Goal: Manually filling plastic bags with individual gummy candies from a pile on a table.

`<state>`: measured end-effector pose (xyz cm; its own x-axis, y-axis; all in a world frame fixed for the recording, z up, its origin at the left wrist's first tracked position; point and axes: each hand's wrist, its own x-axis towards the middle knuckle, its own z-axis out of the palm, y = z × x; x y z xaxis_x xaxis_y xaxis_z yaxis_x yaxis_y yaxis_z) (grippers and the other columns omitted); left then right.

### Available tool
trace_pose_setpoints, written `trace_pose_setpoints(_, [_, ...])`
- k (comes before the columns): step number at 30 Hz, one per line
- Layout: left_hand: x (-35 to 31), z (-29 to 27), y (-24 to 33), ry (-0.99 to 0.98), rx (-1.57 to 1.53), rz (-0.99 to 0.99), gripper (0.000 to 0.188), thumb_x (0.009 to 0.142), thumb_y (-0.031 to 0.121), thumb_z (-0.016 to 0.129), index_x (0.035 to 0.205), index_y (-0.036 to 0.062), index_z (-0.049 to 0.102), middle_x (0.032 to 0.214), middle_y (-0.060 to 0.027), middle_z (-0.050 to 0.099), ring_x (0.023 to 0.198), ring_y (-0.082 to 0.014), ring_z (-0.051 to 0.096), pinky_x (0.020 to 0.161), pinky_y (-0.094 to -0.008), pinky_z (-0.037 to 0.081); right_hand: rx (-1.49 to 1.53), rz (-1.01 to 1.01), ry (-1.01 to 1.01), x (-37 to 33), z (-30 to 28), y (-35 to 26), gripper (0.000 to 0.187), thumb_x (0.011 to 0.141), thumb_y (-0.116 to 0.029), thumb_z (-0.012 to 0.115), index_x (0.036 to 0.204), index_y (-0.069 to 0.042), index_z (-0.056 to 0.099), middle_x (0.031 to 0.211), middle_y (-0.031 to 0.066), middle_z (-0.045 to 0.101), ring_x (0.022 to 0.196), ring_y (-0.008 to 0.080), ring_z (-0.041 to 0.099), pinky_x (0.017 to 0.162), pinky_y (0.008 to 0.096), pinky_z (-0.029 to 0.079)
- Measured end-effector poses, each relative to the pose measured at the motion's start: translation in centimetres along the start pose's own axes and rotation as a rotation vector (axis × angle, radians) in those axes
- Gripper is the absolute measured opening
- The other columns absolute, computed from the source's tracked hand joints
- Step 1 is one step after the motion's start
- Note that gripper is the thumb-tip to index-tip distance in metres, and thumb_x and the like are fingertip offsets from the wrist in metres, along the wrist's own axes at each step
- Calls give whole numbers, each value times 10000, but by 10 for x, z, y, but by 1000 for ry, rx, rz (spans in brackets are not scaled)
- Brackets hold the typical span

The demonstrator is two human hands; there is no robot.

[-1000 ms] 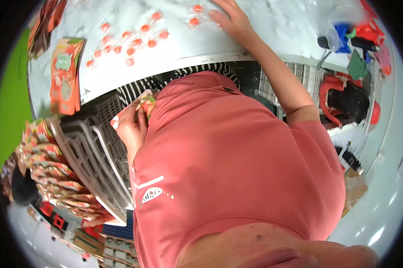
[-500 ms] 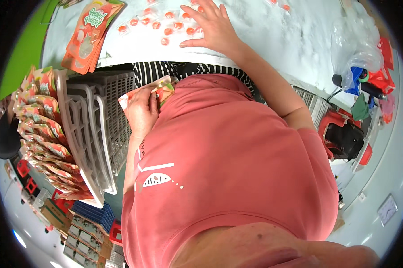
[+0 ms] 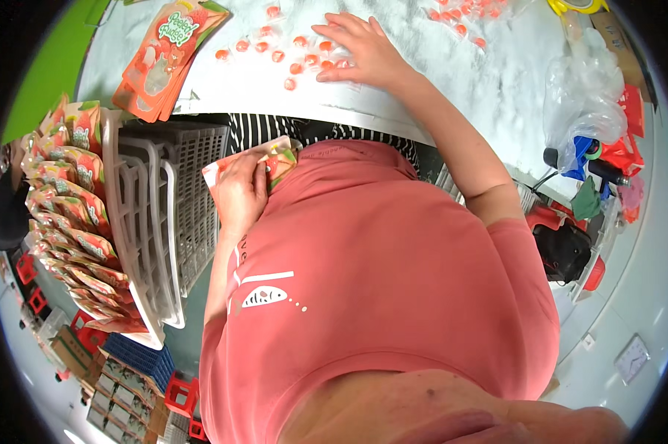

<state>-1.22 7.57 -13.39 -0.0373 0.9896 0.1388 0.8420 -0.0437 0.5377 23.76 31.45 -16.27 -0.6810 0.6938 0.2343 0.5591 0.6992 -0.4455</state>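
Observation:
Against my lap at the table's near edge, my left hand is closed on a red, white and green pouch. The fingers cover much of the pouch, and its inside does not show. My right hand reaches over the white table with its fingers spread and bent. Its thumb and fingertips are at the right side of a loose group of small red candies in clear wrappers. I cannot make out anything gripped in that hand.
Flat printed pouches lie stacked at the table's left edge. Beside them, a crate of upright filled pouches tops nested grey crates. More candies lie farther right. Clear plastic bags and a black-handled tool occupy the right end.
The whole view has shifted, so the table's things appear lower and more of its far side shows. My right hand stays open by the candies; my left keeps the pouch.

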Motion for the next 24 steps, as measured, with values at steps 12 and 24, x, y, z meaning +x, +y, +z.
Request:
trace_pose_setpoints(12, [23,-59,7,144,-254,-154,112,916,22,689,1020,15,731,937,-94,681,871,-207,673,795,-311,529,-210,-238,205,-7,14,-8,444,853,-428,739,1246,-230,682,1298,63,585,1149,252,557,951,415,455])
trace_pose_setpoints(24, [71,-74,1,220,-299,-192,174,913,64,710,1083,28,701,978,-83,683,825,-158,679,707,-285,549,-70,-294,83,17,1,9,233,812,-123,751,1035,-185,727,1018,9,636,795,123,653,666,274,549])
